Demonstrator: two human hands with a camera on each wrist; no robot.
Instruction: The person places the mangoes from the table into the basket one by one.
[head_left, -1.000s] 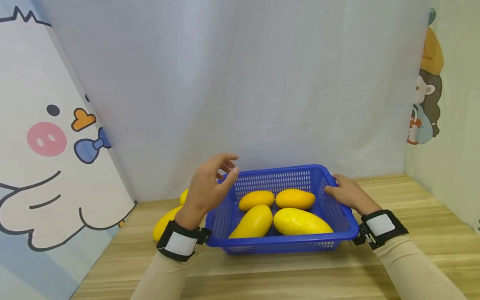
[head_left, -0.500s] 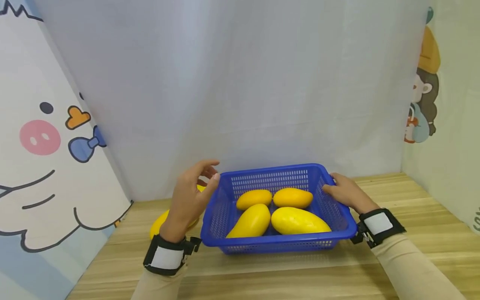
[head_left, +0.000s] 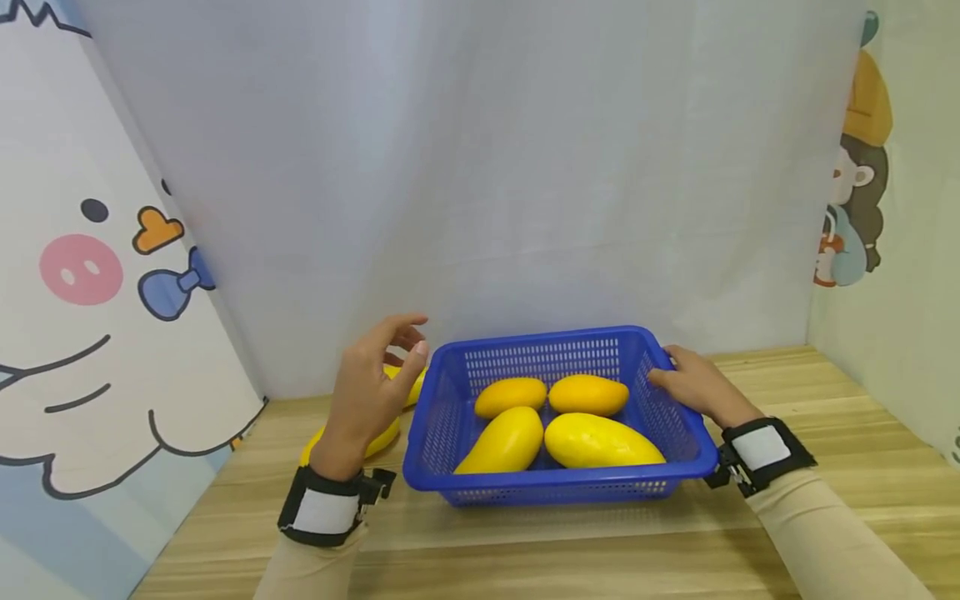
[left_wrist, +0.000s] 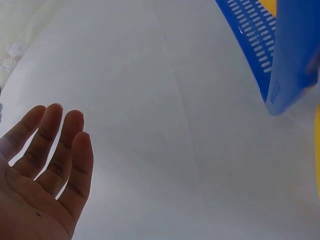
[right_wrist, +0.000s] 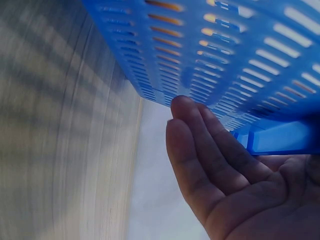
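Observation:
A blue plastic basket (head_left: 558,479) with slotted walls holds several yellow mangoes, among them one at front right (head_left: 603,442) and one at back left (head_left: 511,397). My right hand (head_left: 697,385) grips the basket's right rim, thumb on top. In the right wrist view its fingers (right_wrist: 187,150) lie under the rim along the outer wall. Left of the basket my left hand (head_left: 367,392) is raised, holding nothing, with fingers (left_wrist: 70,150) loosely bent and spread. Behind it are two yellow fruits, one near (head_left: 384,437) and one farther (head_left: 414,387), both partly hidden.
Everything stands on a wood-grain table (head_left: 525,550). A pale cloth backdrop (head_left: 525,167) hangs directly behind the basket. Printed cartoon panels flank it, one at the left (head_left: 97,333) and one at the right (head_left: 892,350).
My left hand has moved left, away from the basket's left side, showing more of the yellow fruits behind it. The right hand keeps its grip, and the basket has barely moved.

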